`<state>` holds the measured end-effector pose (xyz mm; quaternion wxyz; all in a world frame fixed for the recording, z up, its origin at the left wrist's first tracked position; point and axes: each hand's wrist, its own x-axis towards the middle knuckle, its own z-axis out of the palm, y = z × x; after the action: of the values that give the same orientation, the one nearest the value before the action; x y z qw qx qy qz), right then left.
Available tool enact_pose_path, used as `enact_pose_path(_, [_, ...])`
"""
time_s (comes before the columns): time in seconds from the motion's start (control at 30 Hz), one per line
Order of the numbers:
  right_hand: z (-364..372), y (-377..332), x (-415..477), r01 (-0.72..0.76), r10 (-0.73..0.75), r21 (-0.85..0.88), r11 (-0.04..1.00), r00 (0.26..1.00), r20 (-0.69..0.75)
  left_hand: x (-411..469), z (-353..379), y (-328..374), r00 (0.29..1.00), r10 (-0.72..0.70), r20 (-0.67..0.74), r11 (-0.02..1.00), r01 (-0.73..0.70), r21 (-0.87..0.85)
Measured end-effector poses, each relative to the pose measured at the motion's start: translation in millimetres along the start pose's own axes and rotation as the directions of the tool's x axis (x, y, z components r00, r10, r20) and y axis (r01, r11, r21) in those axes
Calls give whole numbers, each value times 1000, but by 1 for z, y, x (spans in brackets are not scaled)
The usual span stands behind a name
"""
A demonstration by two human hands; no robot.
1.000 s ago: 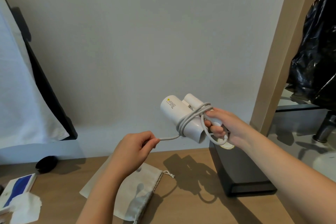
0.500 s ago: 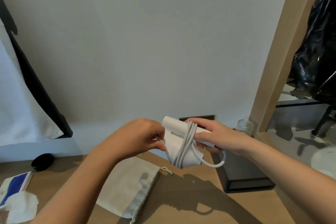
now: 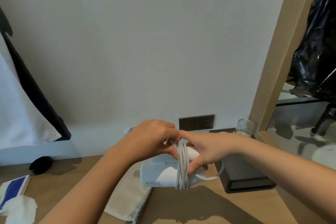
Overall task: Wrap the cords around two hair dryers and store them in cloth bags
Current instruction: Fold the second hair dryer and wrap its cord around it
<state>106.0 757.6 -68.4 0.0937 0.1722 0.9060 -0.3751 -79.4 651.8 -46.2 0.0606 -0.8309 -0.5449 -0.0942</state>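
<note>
Two bare hands meet over a wooden table (image 3: 209, 205), both on a white hair dryer (image 3: 160, 174) held clear of the surface. Far left of the fingers: a blue-and-white packet (image 3: 14, 185) with crumpled white tissue (image 3: 20, 209) just in front of it, and a small black round object (image 3: 41, 164) near the wall. Under the left forearm lies a cream cloth bag (image 3: 125, 203), flat on the table, drawstring edge toward the dryer. Left hand (image 3: 151, 140): fingers curled, tips pinching the grey cord (image 3: 181, 167) at the top of the dryer, just left of the wound turns. About four turns of cord run side by side around the dryer body, directly between the two sets of fingers. Right hand (image 3: 209, 149): thumb below and fingers over the top, closed on the dryer's folded handle; index tip touches or nearly touches the left fingertips, contact not resolvable from this angle. A loose loop of cord hangs just right of and below the right fingers. Behind the fingers, a dark double wall socket (image 3: 196, 122). Right of the right hand: a black box (image 3: 245, 178) on the table, with a clear glass jar (image 3: 244, 127) near its far end.
</note>
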Motion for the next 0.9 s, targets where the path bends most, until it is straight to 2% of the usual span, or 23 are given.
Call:
enact_pose_path(0.17, [10, -1, 1, -52, 39, -194, 980, 997, -68, -2, 2, -6, 1000, -5, 7, 998, 6, -67])
enact_pose_path(0.27, [14, -7, -4, -60, 41, -269, 961, 996, -75, -1, -3, -18, 999, -50, 17, 980, 52, -194])
enact_pose_path(0.37, [22, -14, -12, -31, 15, -288, 957, 998, -58, 1, -7, -35, 991, -132, 29, 917, 133, -375])
enact_pose_path(0.47, [30, -20, -20, -15, -7, -249, 968, 996, -87, 5, -7, -39, 979, -158, 125, 872, 198, -447])
enact_pose_path(0.63, [33, -27, -29, 8, -67, -277, 961, 976, -206, 7, -5, -46, 969, -188, 159, 834, 243, -495])
enact_pose_path(0.9, [41, -33, -39, 76, -137, -237, 969, 958, -251, 12, -5, -56, 943, -256, 211, 837, 325, -441])
